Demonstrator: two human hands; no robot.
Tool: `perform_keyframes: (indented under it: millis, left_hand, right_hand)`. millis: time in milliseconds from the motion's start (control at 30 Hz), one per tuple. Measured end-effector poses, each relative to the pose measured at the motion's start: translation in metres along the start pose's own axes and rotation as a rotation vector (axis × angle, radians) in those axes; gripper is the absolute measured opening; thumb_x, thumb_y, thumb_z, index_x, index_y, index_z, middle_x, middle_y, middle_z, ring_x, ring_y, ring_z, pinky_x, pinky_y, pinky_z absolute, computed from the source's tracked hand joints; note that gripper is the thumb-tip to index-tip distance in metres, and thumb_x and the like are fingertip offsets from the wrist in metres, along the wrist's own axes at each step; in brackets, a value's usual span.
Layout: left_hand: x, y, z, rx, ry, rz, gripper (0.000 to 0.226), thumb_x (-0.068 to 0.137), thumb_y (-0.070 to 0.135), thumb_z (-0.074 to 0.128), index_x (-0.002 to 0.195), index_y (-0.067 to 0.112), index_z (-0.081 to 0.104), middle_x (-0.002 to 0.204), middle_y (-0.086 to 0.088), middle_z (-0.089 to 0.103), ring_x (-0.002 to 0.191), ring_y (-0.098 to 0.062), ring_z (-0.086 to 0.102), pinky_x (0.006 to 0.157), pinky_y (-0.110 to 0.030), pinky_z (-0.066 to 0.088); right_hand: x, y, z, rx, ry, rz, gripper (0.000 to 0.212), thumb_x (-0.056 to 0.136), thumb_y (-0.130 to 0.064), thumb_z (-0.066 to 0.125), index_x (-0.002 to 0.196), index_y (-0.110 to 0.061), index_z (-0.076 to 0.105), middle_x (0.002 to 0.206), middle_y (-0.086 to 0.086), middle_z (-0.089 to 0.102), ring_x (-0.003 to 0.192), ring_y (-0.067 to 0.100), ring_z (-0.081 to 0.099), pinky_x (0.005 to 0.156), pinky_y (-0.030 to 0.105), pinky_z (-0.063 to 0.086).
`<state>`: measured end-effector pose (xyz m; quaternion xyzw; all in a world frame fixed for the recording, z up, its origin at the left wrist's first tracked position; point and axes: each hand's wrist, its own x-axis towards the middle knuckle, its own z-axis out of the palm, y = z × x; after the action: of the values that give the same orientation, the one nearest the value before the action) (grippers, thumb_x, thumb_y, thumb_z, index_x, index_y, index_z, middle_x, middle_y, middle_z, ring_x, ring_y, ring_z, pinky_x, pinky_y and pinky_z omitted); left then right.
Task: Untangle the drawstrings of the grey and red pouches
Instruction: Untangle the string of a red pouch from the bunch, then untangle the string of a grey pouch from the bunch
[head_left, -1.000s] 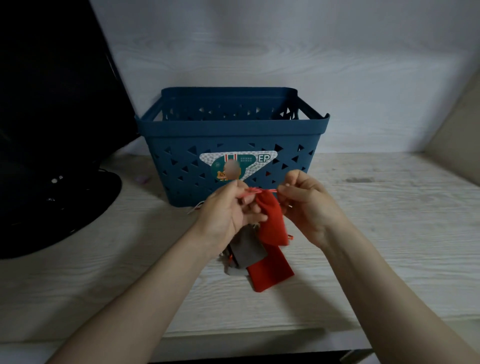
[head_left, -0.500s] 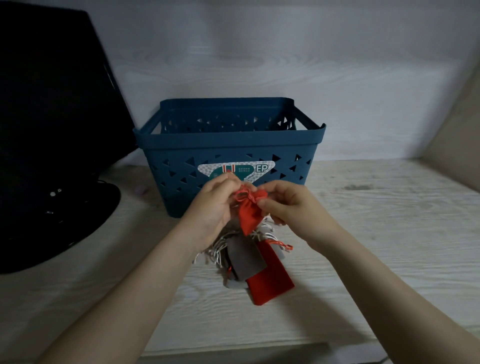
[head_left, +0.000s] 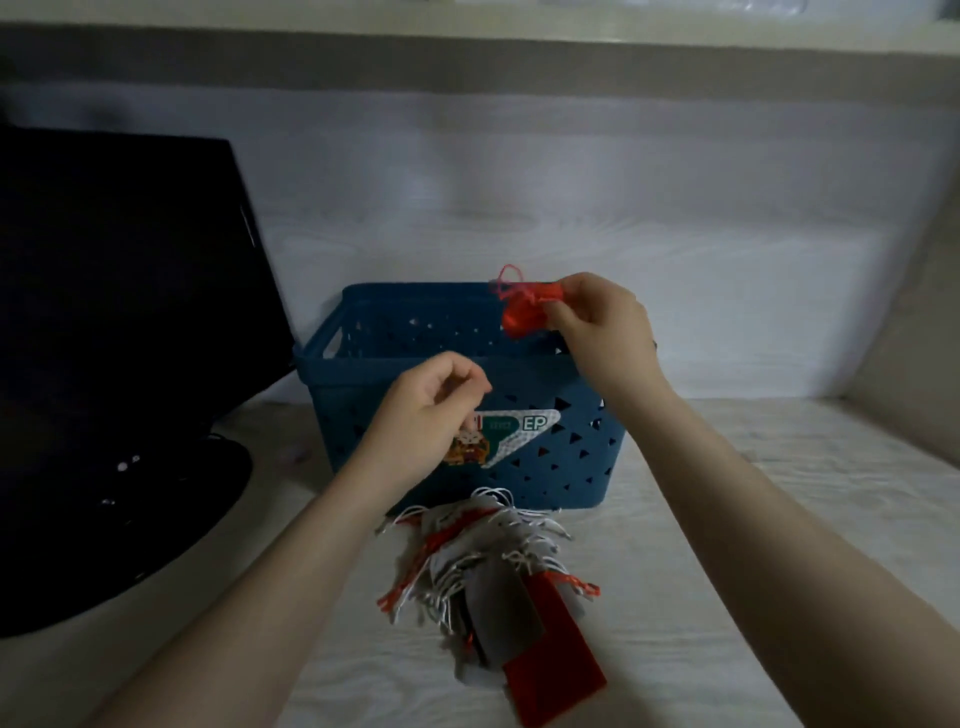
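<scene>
Pale tabletop (head_left: 753, 519) below my hands: right hand (head_left: 602, 332) pinches a red pouch (head_left: 524, 312) over the basket (head_left: 571, 467); left hand (head_left: 426, 415) hovers loosely curled, holding nothing, above the pile (head_left: 498, 587).

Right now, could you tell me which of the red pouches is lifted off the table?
The small red pouch pinched in the right hand, above the blue basket. The other red pouch lies on the table among the grey ones.
</scene>
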<state>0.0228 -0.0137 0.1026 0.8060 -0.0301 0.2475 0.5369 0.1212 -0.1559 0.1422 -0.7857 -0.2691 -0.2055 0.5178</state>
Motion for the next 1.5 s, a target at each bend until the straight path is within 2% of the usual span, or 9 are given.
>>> perform_keyframes:
  millis: [133, 233, 333, 467, 633, 1000, 1133, 1333, 1500]
  left_hand:
    - [-0.003, -0.013, -0.003, 0.069, -0.063, -0.068, 0.018, 0.093, 0.016, 0.051, 0.076, 0.017, 0.059, 0.06, -0.001, 0.053, 0.053, -0.004, 0.049, 0.054, -0.013, 0.039]
    - [-0.008, -0.025, -0.003, 0.127, -0.142, -0.098, 0.018, 0.093, 0.017, 0.052, 0.077, 0.021, 0.059, 0.065, -0.001, 0.057, 0.052, -0.004, 0.05, 0.053, -0.012, 0.038]
    - [-0.017, -0.037, -0.001, 0.199, -0.295, -0.117, 0.013, 0.091, 0.016, 0.056, 0.08, 0.021, 0.062, 0.067, 0.007, 0.058, 0.052, -0.001, 0.051, 0.057, -0.015, 0.042]
    - [-0.031, -0.05, 0.005, 0.366, -0.479, -0.13, 0.003, 0.084, 0.014, 0.066, 0.082, 0.015, 0.065, 0.046, 0.019, 0.054, 0.041, 0.007, 0.044, 0.047, -0.008, 0.032]
    - [-0.048, -0.074, 0.013, 0.422, -0.489, -0.206, 0.017, 0.075, 0.02, 0.076, 0.079, 0.021, 0.06, 0.068, 0.009, 0.057, 0.046, 0.003, 0.044, 0.05, -0.012, 0.036]
    - [-0.042, -0.067, 0.009, 0.482, -0.553, -0.138, 0.018, 0.078, 0.027, 0.073, 0.089, 0.016, 0.063, 0.071, 0.01, 0.052, 0.058, -0.003, 0.046, 0.059, -0.024, 0.036]
    - [-0.042, -0.06, 0.007, 0.421, -0.426, -0.027, 0.012, 0.085, 0.026, 0.065, 0.085, 0.014, 0.063, 0.081, 0.001, 0.058, 0.073, -0.006, 0.052, 0.067, -0.026, 0.037]
    - [-0.043, -0.048, 0.01, 0.44, -0.358, -0.029, 0.028, 0.092, 0.029, 0.052, 0.069, 0.015, 0.05, 0.058, -0.002, 0.051, 0.049, -0.007, 0.046, 0.051, -0.027, 0.033]
    - [-0.045, -0.058, 0.01, 0.53, -0.318, -0.003, 0.043, 0.096, 0.036, 0.041, 0.06, 0.013, 0.038, 0.055, 0.0, 0.04, 0.054, -0.015, 0.041, 0.055, -0.034, 0.028]
  right_hand:
    - [-0.005, 0.016, 0.009, -0.163, -0.215, 0.033, 0.052, 0.091, -0.009, 0.048, 0.14, -0.02, 0.037, 0.113, 0.007, 0.063, 0.101, 0.025, 0.057, 0.086, 0.04, 0.048]
    - [-0.03, 0.025, 0.013, -0.176, -0.049, -0.161, 0.04, 0.086, -0.005, 0.048, 0.125, -0.014, 0.054, 0.119, 0.006, 0.055, 0.111, 0.02, 0.047, 0.091, 0.027, 0.038]
    - [-0.056, 0.032, 0.014, -0.16, -0.026, -0.342, 0.025, 0.081, -0.004, 0.047, 0.1, -0.007, 0.062, 0.093, 0.001, 0.055, 0.083, 0.009, 0.048, 0.069, 0.016, 0.036]
    - [-0.081, 0.047, 0.015, -0.247, -0.495, -0.319, 0.012, 0.085, -0.005, 0.059, 0.093, -0.007, 0.067, 0.088, 0.004, 0.065, 0.07, 0.002, 0.046, 0.063, 0.007, 0.035]
    - [-0.114, 0.066, 0.025, -0.352, -0.862, -0.247, 0.026, 0.081, -0.021, 0.07, 0.105, -0.013, 0.066, 0.097, 0.0, 0.057, 0.083, 0.006, 0.044, 0.072, 0.019, 0.032]
    - [-0.121, 0.07, 0.028, -0.378, -0.619, -0.35, 0.01, 0.084, -0.018, 0.065, 0.089, -0.011, 0.06, 0.095, 0.006, 0.06, 0.089, 0.025, 0.051, 0.073, 0.035, 0.041]
    - [-0.113, 0.057, 0.015, -0.127, -0.56, -0.217, 0.011, 0.089, -0.014, 0.06, 0.088, -0.018, 0.05, 0.079, -0.004, 0.059, 0.076, 0.012, 0.057, 0.068, 0.024, 0.043]
    - [-0.106, 0.048, 0.006, -0.073, -0.613, -0.127, 0.028, 0.093, -0.005, 0.051, 0.12, -0.011, 0.052, 0.076, -0.011, 0.054, 0.061, 0.0, 0.055, 0.058, 0.014, 0.042]
    - [-0.097, 0.051, -0.004, -0.289, -0.686, -0.241, 0.015, 0.09, -0.014, 0.059, 0.091, -0.003, 0.069, 0.074, -0.003, 0.06, 0.062, 0.0, 0.047, 0.06, 0.009, 0.035]
